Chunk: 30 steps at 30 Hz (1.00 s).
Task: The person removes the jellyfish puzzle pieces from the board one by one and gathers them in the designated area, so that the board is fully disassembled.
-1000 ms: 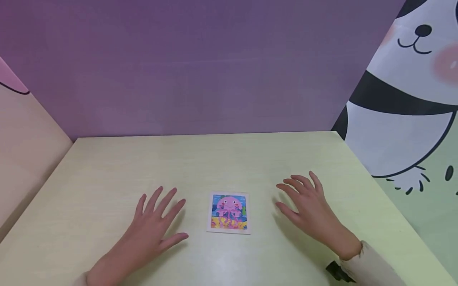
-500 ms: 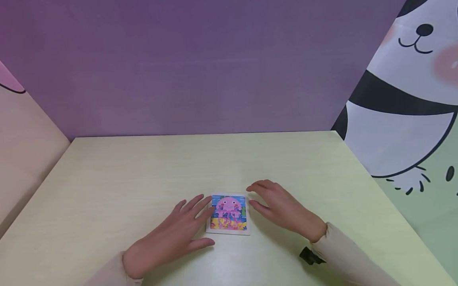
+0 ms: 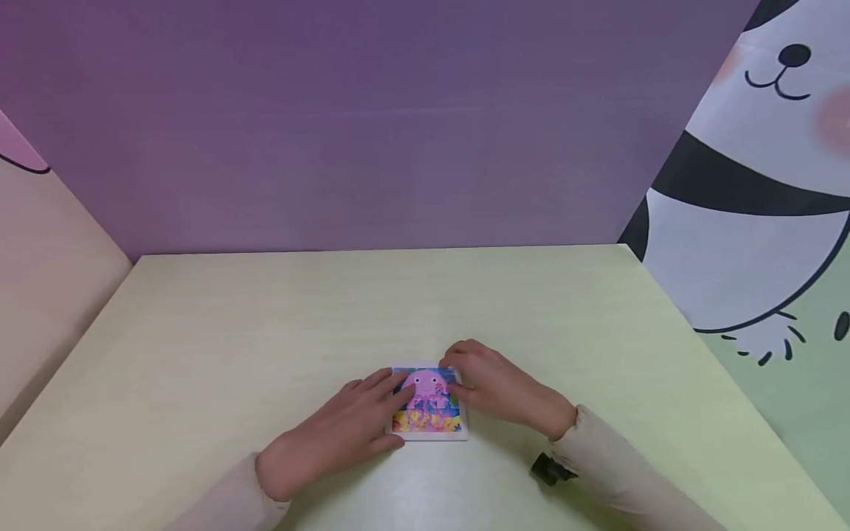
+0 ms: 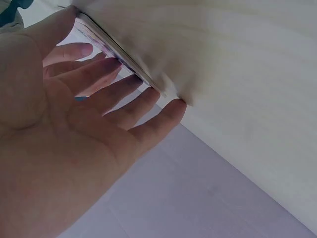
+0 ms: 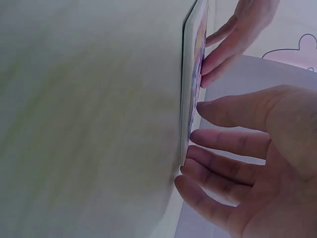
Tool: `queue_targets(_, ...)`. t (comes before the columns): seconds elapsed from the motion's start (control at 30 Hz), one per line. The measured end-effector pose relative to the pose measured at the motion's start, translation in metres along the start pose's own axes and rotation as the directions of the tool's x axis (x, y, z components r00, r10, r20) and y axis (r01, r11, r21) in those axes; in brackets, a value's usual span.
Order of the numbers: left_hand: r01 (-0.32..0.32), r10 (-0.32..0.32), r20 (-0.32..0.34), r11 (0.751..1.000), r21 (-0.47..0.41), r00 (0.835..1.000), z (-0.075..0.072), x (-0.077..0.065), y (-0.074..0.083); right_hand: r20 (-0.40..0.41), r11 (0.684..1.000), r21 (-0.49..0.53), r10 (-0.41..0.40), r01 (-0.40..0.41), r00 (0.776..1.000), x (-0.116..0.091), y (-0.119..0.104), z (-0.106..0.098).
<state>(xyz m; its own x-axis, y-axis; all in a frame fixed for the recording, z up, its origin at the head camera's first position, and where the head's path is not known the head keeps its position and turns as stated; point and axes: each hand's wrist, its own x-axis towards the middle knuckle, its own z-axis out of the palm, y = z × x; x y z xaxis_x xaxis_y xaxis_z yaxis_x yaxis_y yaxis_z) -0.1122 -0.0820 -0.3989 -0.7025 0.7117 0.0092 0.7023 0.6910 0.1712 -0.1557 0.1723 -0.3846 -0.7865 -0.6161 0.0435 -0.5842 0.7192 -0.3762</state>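
A small square jigsaw puzzle [image 3: 425,420] with a pink jellyfish picture and a white frame lies flat on the table. My left hand [image 3: 341,428] reaches over its left side; the fingers are nearly straight, tips on the picture, the thumb by the lower left corner. At the upper right corner my right hand [image 3: 505,391] touches the puzzle with thumb and relaxed, slightly bent fingers. In the left wrist view the left fingertips meet the puzzle's edge [image 4: 111,47]. The right wrist view has the right thumb on the picture and the other fingertips along the frame [image 5: 187,99].
The pale table [image 3: 279,310] stretches to a purple wall [image 3: 372,125] at the back. A pale wall [image 3: 53,280] stands at the left, a panda-printed wall [image 3: 744,251] at the right. A black device [image 3: 551,469] hangs below the right sleeve.
Both hands have moved inward from either side of the puzzle and now touch it. The puzzle appears slightly lower in the view.
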Motion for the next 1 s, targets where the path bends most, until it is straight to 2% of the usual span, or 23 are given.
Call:
queue_targets(0.17,0.016,-0.015,-0.023,1.000,0.024,1.000,0.001,-0.002,0.004,-0.004,1.000,-0.014,-0.020,0.020,1.000,0.000,-0.003,0.001)
queue_targets(0.37,0.014,-0.007,-0.075,0.996,0.085,0.997,0.001,0.000,0.007,-0.078,0.997,-0.080,-0.009,0.002,0.997,0.000,-0.005,0.001)
queue_targets(0.57,0.026,-0.022,-0.054,0.997,0.078,0.998,0.002,0.001,0.009,-0.065,0.998,-0.027,0.060,-0.062,0.996,0.001,-0.007,0.006)
queue_targets(0.8,0.045,-0.043,-0.043,0.998,0.047,0.998,0.003,-0.001,0.007,-0.087,0.999,-0.016,0.029,-0.030,0.996,0.001,-0.006,0.009)
queue_targets(1.0,0.054,-0.053,-0.040,0.998,0.019,0.998,0.004,-0.001,0.005,-0.086,0.999,0.000,0.037,-0.037,0.996,0.001,-0.005,0.012)
